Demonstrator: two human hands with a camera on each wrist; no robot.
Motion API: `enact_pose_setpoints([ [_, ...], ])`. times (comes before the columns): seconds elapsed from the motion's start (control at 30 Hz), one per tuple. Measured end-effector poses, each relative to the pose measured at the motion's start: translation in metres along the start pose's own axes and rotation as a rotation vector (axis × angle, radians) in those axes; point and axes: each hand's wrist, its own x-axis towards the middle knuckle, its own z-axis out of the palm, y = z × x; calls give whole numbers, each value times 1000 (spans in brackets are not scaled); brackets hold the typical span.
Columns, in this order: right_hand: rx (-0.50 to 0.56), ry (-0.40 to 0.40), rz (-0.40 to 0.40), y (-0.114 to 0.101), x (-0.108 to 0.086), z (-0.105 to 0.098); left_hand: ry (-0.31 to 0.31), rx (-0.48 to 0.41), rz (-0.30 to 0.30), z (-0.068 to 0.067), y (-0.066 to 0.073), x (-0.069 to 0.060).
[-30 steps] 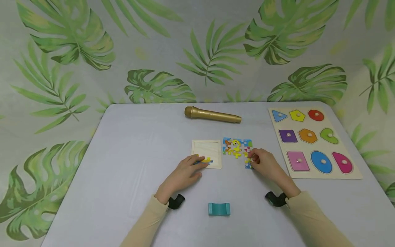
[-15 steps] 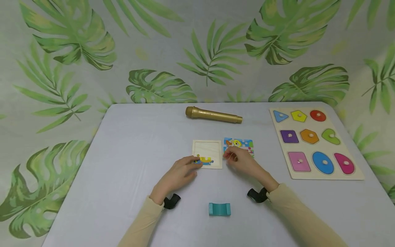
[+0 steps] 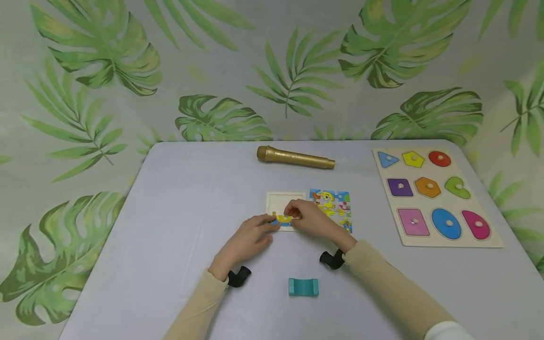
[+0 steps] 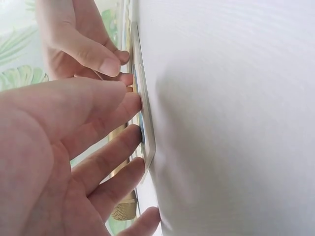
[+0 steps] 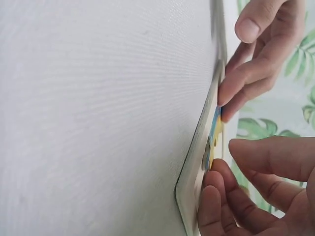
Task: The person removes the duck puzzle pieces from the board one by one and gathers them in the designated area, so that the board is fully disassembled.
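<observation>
A square wooden puzzle tray [image 3: 285,196] lies flat mid-table, with yellow and blue jigsaw pieces [image 3: 281,220] along its near side. My left hand [image 3: 246,241] rests its outstretched fingertips on the tray's near left corner and the pieces there. My right hand [image 3: 312,218] bends over the tray's near right part, its fingers curled at a small puzzle piece [image 5: 209,156] that looks tilted in the right wrist view. Fingers partly hide that piece. Right of the tray, partly behind my right hand, lie several joined and loose duck-picture pieces [image 3: 328,197].
A gold toy microphone [image 3: 296,157] lies behind the tray. On the right is a wooden shape board [image 3: 435,222] with coloured knobbed shapes. A teal block [image 3: 303,287] sits nearer the front edge. A leaf-print cloth [image 3: 297,61] hangs behind the table.
My right hand has moved left, from the lower right of the loose duck pieces to the tray. My left hand shifted slightly left and stays on the tray.
</observation>
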Motion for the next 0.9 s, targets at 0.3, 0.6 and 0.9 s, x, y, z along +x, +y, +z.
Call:
enact_pose_setpoints([
  [0.3, 51, 0, -15, 10, 6, 3, -4, -13, -9, -2, 3, 0],
  [0.6, 12, 8, -23, 10, 7, 4, 7, -14, 1, -1, 2, -1],
  [0.9, 90, 43, 41, 23, -10, -22, 3, -36, -11, -2, 2, -1],
])
